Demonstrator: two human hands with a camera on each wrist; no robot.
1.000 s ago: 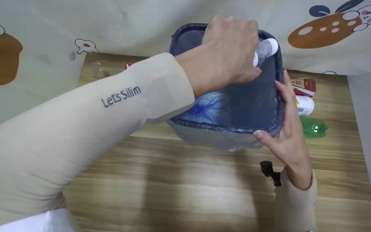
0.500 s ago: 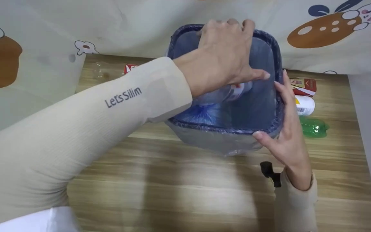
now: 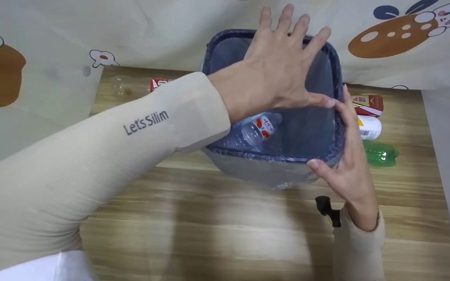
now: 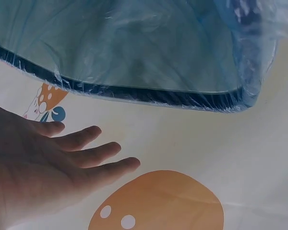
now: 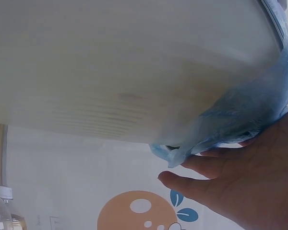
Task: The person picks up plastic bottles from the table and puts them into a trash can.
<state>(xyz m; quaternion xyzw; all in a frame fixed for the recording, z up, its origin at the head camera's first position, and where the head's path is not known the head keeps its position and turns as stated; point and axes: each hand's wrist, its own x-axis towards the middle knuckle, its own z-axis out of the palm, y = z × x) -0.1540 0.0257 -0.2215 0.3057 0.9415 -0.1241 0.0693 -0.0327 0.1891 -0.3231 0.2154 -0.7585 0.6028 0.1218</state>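
A dark blue bin [image 3: 272, 157] lined with a clear bluish bag stands tilted in the head view. Inside it lies a plastic bottle [image 3: 263, 127] with a red and white label. Over the bin's opening my left hand [image 3: 277, 68] spreads its fingers, holding nothing; in the left wrist view the same hand [image 4: 53, 163] is beside the bagged rim [image 4: 158, 98]. My right hand [image 3: 350, 156] grips the bin's right side, thumb at the front corner. The right wrist view has that hand [image 5: 240, 182] against the bag [image 5: 249, 110].
Right of the bin lie a red box [image 3: 371, 104], a white bottle [image 3: 370, 127] and a green bottle [image 3: 381, 154]. To the left are a clear bottle [image 3: 125, 86] and a red item [image 3: 158, 83]. A patterned curtain [image 3: 170, 31] hangs behind.
My left hand has let go of the bottle and spread its fingers. The bottle has dropped into the bin's lower left part. My right hand has stayed on the bin.
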